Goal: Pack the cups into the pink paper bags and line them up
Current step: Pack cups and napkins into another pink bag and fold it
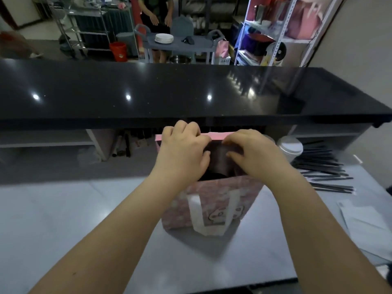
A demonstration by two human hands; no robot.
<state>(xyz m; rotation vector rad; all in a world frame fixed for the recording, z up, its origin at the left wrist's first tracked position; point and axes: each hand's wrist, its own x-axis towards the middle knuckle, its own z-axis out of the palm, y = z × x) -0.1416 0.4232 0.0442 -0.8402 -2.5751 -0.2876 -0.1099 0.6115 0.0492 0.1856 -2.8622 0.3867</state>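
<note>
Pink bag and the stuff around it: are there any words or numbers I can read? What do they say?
No text here can be read.
Pink bag: only a cartoon picture, no words visible.
Red bucket: a pale mark, too blurred to read.
White box on the floor by the shelves: dark marks, too small to read.

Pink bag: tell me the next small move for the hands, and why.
Probably fold the far rim toward you to close the bag. The left hand and right hand both pinch that rim, the bag stands upright with its mouth open, and a dark round shape sits inside, likely a cup, though that is unclear.
</note>
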